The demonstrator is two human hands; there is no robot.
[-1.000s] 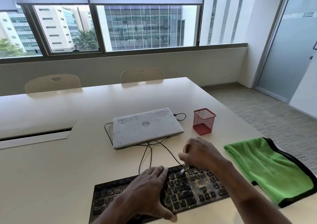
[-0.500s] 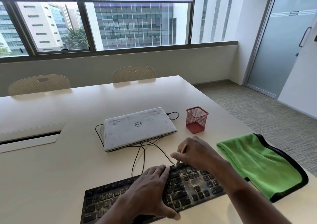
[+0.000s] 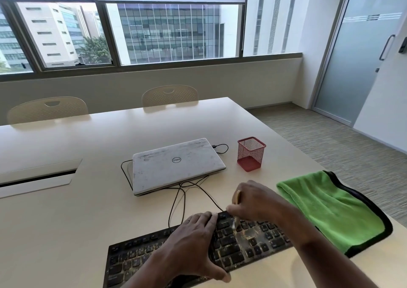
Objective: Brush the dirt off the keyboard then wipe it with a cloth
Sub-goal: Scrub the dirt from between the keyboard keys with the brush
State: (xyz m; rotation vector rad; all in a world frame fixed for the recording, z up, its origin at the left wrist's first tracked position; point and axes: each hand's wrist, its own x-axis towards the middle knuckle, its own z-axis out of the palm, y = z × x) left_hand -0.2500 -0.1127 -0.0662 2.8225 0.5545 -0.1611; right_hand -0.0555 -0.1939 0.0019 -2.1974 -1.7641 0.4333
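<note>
Right hand (image 3: 255,201) pinches a small brush (image 3: 237,196), fingers curled round the pale handle. The bristle end points down onto the keys just below the knuckles. Left hand (image 3: 193,243) sits just beside it and nearer the person, fingers flat and spread over the keyboard (image 3: 262,247), thumb at the near edge, pinning it down.

Step in hand, as I judge it, is the brushing. The tan dirt patch (image 3: 251,232) lies right under and just outward of the bristles. To do it well:
- use short, light flicks in one direction, and work the gaps between keys
- sweep away from the left hand so grit does not go under it
- hold the left-hand press so the board does not skid

Wiping is not yet started. The green cloth (image 3: 330,210) lies flat, well outward of the right wrist, with nothing on it.

Room for moving:
- The table edge (image 3: 308,164) runs past the cloth on the outer side, and part of the cloth looks close to it. Grit flicked that way would land on the cloth or the floor.
- Black cables (image 3: 182,199) trail just ahead of both hands towards the closed laptop (image 3: 176,166). A long forward stroke could snag them.
- The red mesh cup (image 3: 251,154) stands ahead of the right hand, well apart.
- Bare tabletop beyond the left hand looks the safest way to sweep.
</note>
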